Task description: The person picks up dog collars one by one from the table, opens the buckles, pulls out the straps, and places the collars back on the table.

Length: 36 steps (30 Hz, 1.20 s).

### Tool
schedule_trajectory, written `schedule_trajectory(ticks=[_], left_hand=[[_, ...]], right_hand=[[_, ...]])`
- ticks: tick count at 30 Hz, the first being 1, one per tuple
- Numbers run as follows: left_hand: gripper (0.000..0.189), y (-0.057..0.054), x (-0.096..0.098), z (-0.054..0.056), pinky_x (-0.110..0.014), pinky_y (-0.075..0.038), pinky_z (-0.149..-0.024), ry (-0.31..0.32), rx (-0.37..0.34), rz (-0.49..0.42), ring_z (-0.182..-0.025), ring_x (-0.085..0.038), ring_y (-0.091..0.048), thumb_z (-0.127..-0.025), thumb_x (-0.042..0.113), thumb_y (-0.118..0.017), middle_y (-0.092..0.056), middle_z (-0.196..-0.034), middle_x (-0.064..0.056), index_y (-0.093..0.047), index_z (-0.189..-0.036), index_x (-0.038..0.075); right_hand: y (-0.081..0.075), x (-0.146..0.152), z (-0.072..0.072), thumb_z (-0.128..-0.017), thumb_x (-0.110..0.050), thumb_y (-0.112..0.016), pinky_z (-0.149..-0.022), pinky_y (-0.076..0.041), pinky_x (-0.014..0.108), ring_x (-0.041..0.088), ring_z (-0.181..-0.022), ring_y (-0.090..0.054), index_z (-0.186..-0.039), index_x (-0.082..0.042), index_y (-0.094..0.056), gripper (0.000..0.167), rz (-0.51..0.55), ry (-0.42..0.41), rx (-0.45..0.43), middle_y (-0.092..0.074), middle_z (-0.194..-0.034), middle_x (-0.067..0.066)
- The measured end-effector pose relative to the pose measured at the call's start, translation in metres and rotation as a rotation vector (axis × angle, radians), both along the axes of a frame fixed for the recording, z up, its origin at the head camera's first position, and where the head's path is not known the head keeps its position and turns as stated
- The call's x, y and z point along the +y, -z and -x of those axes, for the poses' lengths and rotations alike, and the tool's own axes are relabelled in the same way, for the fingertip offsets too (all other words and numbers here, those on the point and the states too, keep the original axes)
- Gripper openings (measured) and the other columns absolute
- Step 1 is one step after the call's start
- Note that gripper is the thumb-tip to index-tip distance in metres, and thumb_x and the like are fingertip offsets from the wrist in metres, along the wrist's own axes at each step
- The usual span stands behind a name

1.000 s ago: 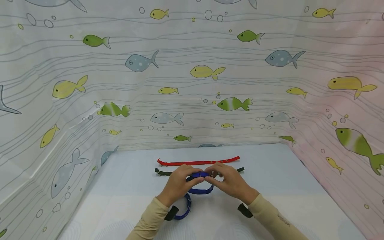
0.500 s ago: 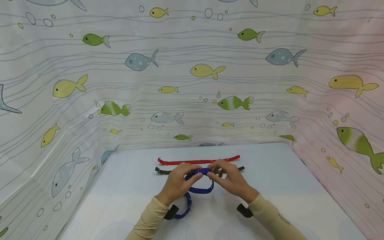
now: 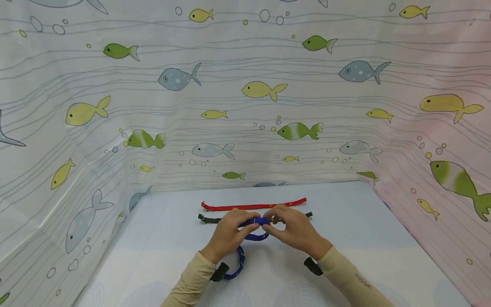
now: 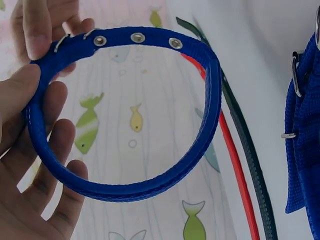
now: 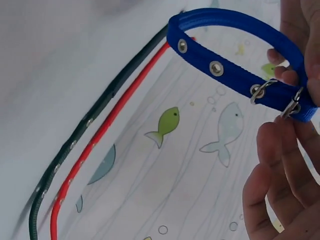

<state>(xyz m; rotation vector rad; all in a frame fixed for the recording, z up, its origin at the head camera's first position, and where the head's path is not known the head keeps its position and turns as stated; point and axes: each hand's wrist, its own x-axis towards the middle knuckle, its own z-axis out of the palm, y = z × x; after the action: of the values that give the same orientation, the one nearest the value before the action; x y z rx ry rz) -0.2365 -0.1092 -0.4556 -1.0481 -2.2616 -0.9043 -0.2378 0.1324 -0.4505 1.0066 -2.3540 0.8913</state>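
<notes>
Both hands hold one blue collar (image 3: 257,237), fastened into a loop, above the table. In the head view my left hand (image 3: 227,232) pinches its upper edge from the left with thumb and fingers. From the right, my right hand (image 3: 293,226) pinches the same stretch, close to the other hand's fingertips. The right wrist view shows metal eyelets along the blue strap (image 5: 200,59), plus a buckle (image 5: 291,103) and a metal ring beside the fingers. Part of the strap is hidden behind the hands.
A second looped blue collar (image 3: 240,266) lies near the left wrist. Behind the hands, a red collar (image 3: 238,208) and a dark green collar (image 3: 210,221) lie stretched out on the white table (image 3: 345,221). A fish-patterned curtain (image 3: 245,132) encloses the table.
The held loop has tilted, its lower edge rising and looking narrower. The fingertips parted slightly, then came closer together. The other collars have stayed put.
</notes>
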Motion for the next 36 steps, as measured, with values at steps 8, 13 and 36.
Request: schedule_trajectory(ticks=[8, 13, 36], left_hand=[[0.027, 0.001, 0.002, 0.0, -0.03, -0.055, -0.084, 0.025, 0.014, -0.025, -0.102, -0.013, -0.062, -0.098, 0.027, -0.07, -0.073, -0.112, 0.005, -0.073, -0.121, 0.012], [0.028, -0.001, 0.001, -0.002, -0.029, -0.055, -0.081, 0.018, -0.006, -0.052, -0.1, -0.013, -0.062, -0.098, 0.026, -0.07, -0.073, -0.112, 0.004, -0.073, -0.122, 0.012], [0.028, -0.003, -0.005, -0.001, -0.029, -0.054, -0.079, -0.013, -0.065, -0.086, -0.098, -0.01, -0.059, -0.098, 0.028, -0.071, -0.071, -0.111, 0.009, -0.072, -0.122, 0.014]], right_hand=[[0.002, -0.001, 0.001, -0.09, -0.033, -0.079, -0.07, -0.056, 0.028, 0.002, -0.083, -0.062, -0.11, -0.025, -0.074, 0.023, 0.089, -0.043, -0.058, -0.067, -0.101, -0.016], [0.004, -0.001, 0.003, -0.091, -0.028, -0.078, -0.068, -0.056, 0.029, 0.006, -0.082, -0.062, -0.112, -0.024, -0.075, 0.022, 0.213, -0.086, -0.089, -0.069, -0.101, -0.014], [-0.026, -0.009, -0.019, -0.088, 0.002, -0.076, -0.073, -0.06, 0.037, 0.017, -0.085, -0.071, -0.108, -0.004, -0.073, 0.021, 0.395, -0.102, -0.163, -0.073, -0.098, 0.005]])
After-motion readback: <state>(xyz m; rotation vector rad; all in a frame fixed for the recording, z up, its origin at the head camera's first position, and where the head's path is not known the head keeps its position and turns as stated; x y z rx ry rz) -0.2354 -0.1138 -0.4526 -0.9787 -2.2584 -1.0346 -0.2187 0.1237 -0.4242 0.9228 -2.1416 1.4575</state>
